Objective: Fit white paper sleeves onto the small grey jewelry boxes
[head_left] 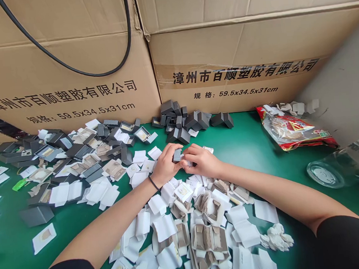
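Both hands meet near the middle of the head view, above a pile of folded white card inserts (157,205). My left hand (165,166), with a black band at the wrist, is closed around a small dark grey box (177,155). Against the box's right side, my right hand (203,162) has its fingers bent and pressed together. A bit of white shows under those fingers, too hidden to name. Just beyond the hands stands a heap of dark grey boxes (183,135). Grey-brown cardboard inserts (209,243) lie between my forearms.
Dark boxes and white cards (77,161) cover the left of the green table (285,175). Large cartons (237,44) wall off the back, with a black cable (97,74) hanging in front. At right are a red plastic bag (296,127), a clear bottle (344,169) and crumpled tissue (276,238).
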A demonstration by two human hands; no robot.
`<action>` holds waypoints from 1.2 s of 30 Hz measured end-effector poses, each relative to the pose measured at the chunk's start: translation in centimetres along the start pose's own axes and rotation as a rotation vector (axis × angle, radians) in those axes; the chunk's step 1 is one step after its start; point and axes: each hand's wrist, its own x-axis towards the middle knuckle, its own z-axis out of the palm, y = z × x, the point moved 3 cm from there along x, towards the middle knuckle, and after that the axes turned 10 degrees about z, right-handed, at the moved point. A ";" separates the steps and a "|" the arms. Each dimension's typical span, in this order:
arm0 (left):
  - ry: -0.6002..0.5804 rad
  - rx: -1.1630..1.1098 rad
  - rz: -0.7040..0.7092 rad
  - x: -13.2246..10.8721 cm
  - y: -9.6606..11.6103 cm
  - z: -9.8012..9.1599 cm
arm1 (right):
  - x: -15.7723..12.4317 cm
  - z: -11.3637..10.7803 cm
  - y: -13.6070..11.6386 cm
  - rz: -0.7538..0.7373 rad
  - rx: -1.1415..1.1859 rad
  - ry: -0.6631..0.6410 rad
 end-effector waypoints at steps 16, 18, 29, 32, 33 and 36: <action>-0.003 0.010 -0.013 -0.1 -0.3 -0.1 | -0.1 -0.1 -0.1 -0.058 -0.122 -0.091; -0.003 0.011 -0.016 -0.1 -0.3 -0.1 | -0.2 0.0 -0.2 -0.086 -0.099 -0.078; -0.017 0.010 -0.028 -0.1 -0.2 0.0 | 0.2 -0.2 -0.1 -0.026 0.086 -0.056; -0.012 0.005 -0.032 -0.1 -0.3 -0.1 | 0.1 -0.2 -0.1 -0.029 0.018 -0.033; -0.007 -0.002 -0.036 -0.1 -0.3 -0.1 | 0.1 -0.2 -0.1 -0.031 -0.004 -0.028; 0.000 -0.042 -0.060 0.0 -0.4 -0.2 | 0.2 -0.2 -0.1 -0.051 -0.034 -0.039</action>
